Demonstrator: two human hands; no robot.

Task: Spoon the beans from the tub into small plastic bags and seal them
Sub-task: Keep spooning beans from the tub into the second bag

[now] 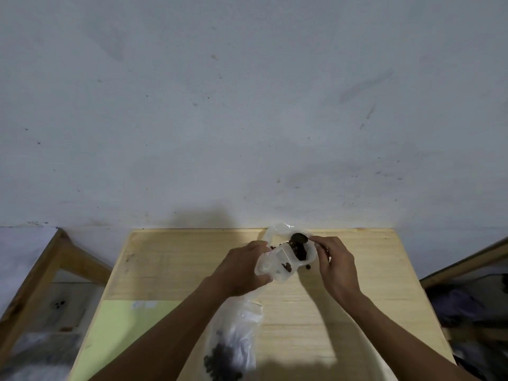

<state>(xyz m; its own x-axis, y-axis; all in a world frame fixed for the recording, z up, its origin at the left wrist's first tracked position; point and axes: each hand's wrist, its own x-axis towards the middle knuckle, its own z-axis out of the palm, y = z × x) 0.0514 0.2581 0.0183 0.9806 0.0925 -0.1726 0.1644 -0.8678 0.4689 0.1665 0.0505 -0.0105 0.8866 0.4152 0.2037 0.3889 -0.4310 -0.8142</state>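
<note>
- Pale wooden table (pixel 343 312) seen from above by a camera on a person's head, set against a scuffed grey-white wall (pixel 247 105).
- Left hand (pixel 242 270) is curled round the side of a small clear plastic bag (pixel 275 266), holding it up over the far part of the table with its mouth turned toward the right.
- Right hand (pixel 334 264) pinches the handle of a dark spoon (pixel 298 239), whose bowl sits at the bag's mouth, tipped over it.
- Dark beans (pixel 295 250) show in the mouth and lower in the bag; one stray bean (pixel 308 267) seems to lie on the table just beside it.
- Near the bottom edge, between the forearms, a second, larger clear bag (pixel 233 342) holds a dark heap of beans.
- I cannot make out a tub with certainty; a pale curved rim at the lower right may be part of it.
- Likely step: emptying a spoonful into the small bag, sealing not yet done.
- Risk: the thin bag mouth could sag or fold shut under a one-sided grip, so beans would hit the rim and scatter.
- Risk: tipping the spoon too quickly, or off-centre, would send more beans rolling across the wood.
</note>
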